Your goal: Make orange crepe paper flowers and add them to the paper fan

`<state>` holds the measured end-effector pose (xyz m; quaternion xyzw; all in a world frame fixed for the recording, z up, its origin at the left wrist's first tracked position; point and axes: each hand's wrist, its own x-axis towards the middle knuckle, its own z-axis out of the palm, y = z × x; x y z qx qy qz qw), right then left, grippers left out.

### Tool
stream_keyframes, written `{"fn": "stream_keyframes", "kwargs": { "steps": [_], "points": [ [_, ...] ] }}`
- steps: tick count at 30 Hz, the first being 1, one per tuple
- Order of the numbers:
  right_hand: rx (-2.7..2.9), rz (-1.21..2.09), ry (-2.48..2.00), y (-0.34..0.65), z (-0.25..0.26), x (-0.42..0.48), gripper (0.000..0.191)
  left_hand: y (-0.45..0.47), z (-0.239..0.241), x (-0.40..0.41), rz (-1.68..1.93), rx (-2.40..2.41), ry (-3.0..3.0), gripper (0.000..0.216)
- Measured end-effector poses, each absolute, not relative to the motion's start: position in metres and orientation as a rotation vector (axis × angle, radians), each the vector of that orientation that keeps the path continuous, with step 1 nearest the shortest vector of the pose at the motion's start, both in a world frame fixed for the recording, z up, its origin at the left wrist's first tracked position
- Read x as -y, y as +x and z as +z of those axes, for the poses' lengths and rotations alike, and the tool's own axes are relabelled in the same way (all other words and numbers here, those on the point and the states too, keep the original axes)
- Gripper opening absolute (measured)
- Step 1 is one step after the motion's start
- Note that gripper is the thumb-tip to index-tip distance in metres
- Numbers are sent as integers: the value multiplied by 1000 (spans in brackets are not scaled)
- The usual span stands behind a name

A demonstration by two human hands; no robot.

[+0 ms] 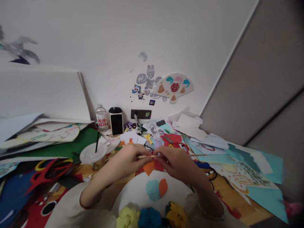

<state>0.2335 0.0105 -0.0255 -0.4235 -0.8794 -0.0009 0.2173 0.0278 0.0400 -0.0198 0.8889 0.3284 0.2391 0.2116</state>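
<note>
My left hand and my right hand meet in the middle, just above the table. Both pinch a thin wooden stick, whose end sticks out to the right. An orange leaf-shaped piece hangs below the stick at my fingertips; how it is attached is hidden. Right below my hands lies a white rounded board. It bears a light-blue patch, an orange leaf shape and yellow, blue and golden fabric flowers at the near edge.
Red-handled scissors lie left, beside a lidded plastic cup with a dark stick. A bottle and a black-lidded cup stand by the wall. Smaller scissors lie among paper scraps; painted sheets cover the right.
</note>
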Motion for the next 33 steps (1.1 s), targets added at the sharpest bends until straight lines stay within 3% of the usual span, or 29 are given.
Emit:
{"fn": "stream_keyframes", "kwargs": {
  "steps": [12, 29, 33],
  "points": [
    [2424, -55, -1082, 239, -24, -10, 20, 15, -8, -33, 569, -1013, 2498, 36],
    [2232, 26, -1083, 228, -29, -18, 17, 33, -18, -31, 747, -1033, 2286, 24],
    [2146, -16, -1101, 228, -30, -20, 19, 30, -13, -33, 711, -977, 2175, 30]
  ]
}}
